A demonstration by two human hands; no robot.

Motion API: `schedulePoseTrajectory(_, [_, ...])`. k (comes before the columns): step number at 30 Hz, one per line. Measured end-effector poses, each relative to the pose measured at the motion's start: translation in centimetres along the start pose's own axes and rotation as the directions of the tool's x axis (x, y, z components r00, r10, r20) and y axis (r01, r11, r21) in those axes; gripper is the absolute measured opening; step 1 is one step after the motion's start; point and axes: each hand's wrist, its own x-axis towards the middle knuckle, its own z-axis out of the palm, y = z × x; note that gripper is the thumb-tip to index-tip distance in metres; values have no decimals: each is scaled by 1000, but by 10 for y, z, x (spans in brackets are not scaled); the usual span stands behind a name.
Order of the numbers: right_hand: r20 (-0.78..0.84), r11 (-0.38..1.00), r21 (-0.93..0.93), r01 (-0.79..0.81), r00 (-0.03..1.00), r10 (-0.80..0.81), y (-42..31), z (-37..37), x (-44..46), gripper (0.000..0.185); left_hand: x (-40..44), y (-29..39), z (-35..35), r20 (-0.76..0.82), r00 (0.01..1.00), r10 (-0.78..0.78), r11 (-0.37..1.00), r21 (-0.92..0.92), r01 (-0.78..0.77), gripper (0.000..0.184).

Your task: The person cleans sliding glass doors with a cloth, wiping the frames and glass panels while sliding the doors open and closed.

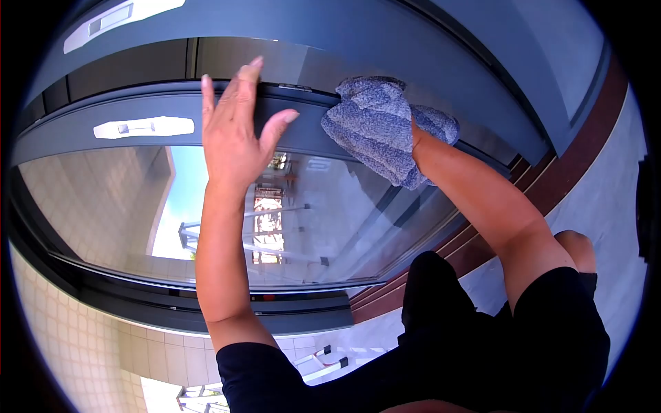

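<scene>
A blue-grey fluffy cleaning cloth (375,124) is bunched over my right hand (417,141) and lies against the dark grey door frame. Only the wrist shows; the cloth hides the fingers. My left hand (237,134) is spread with fingers apart, its palm side toward the edge of the glass door's grey frame (162,107). It holds nothing. Just left of that hand, a white-covered handle plate (144,128) sits on the frame. The glass pane (323,227) below reflects a ladder and a bright opening.
A second white-covered handle (120,24) is on the other grey panel at the upper left. Dark red sill strips (475,248) run along the door's base. A ladder (320,365) stands at the bottom, near a tiled wall (162,354). My knees are close to the door.
</scene>
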Motion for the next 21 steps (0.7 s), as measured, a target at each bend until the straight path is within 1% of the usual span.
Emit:
schedulePoseTrajectory(1, [23, 1000, 7, -4, 1000, 4, -2, 1, 1, 34, 2, 5, 6, 10, 997, 71, 997, -36, -71, 75])
schedulePoseTrajectory(2, [31, 997, -74, 19, 999, -17, 0, -2, 4, 34, 1, 6, 17, 15, 992, 125, 988, -95, -123, 77])
schedulePoseTrajectory(3, [38, 987, -154, 43, 999, -38, 2, -5, 6, 34, 0, 10, 23, 20, 991, 134, 987, -89, -132, 75])
schedulePoseTrajectory(4, [53, 955, -283, 92, 995, -80, 7, -14, 11, 34, -1, 6, 24, 22, 993, 120, 986, -123, -116, 74])
schedulePoseTrajectory(5, [46, 950, -297, 93, 995, -83, 8, -18, 10, 34, -2, -2, 22, 22, 994, 106, 982, -157, -101, 72])
schedulePoseTrajectory(6, [39, 946, -310, 94, 996, -87, 6, -16, 8, 35, -6, -8, 16, -49, 992, 113, 991, -72, -117, 64])
schedulePoseTrajectory(7, [8, 977, -205, 50, 999, -50, 6, -15, 3, 35, -9, -17, 12, -158, 982, 108, 994, 45, -102, 57])
schedulePoseTrajectory(8, [-18, 995, -96, 8, 1000, -9, 4, -8, -2, 36, -13, -30, 5, -201, 973, 113, 988, 122, -90, 54])
schedulePoseTrajectory(9, [-28, 972, -223, 80, 996, -89, 3, -2, -3, 36, -18, -42, 1, -207, 971, 120, 979, 189, -81, 50])
schedulePoseTrajectory(10, [-26, 926, -347, 151, 985, -171, 3, 5, -3, 37, -18, -50, -2, -176, 975, 134, 957, 278, -81, 46])
schedulePoseTrajectory(11, [-13, 889, -422, 179, 979, -204, 1, 8, -3, 37, -19, -55, -2, -146, 978, 147, 927, 365, -85, 43])
schedulePoseTrajectory(12, [1, 845, -494, 206, 972, -236, -2, 11, -3, 38, -16, -57, -1, -165, 975, 148, 922, 379, -76, 41])
schedulePoseTrajectory(13, [12, 832, -519, 194, 976, -219, -6, 11, -1, 37, -11, -60, 3, -181, 972, 151, 916, 395, -69, 40])
schedulePoseTrajectory(14, [23, 817, -546, 183, 979, -204, -7, 11, 3, 37, -10, -67, 11, -234, 958, 163, 946, 312, -85, 39])
schedulePoseTrajectory(15, [185, 604, -715, 352, 929, -322, -8, 11, 19, 38, -12, -68, 15, -233, 957, 174, 938, 335, -89, 38])
schedulePoseTrajectory(16, [364, 334, -804, 492, 851, -379, -7, 14, 45, 39, -16, -70, 15, -230, 956, 183, 929, 358, -92, 38])
schedulePoseTrajectory(17, [544, 32, -802, 596, 752, -373, -4, 21, 61, 40, -19, -73, 17, -229, 954, 193, 920, 380, -95, 38])
schedulePoseTrajectory(18, [514, 131, -796, 591, 774, -370, -5, 38, 62, 40, -21, -79, 21, -299, 934, 194, 940, 331, -89, 37])
schedulePoseTrajectory(19, [482, 232, -782, 579, 797, -363, -7, 59, 58, 41, -23, -81, 21, -297, 932, 207, 938, 332, -102, 37])
schedulePoseTrajectory(21, [472, 156, -807, 570, 781, -408, 7, 74, 62, 42, -24, -79, 21, -300, 930, 212, 931, 352, -98, 36])
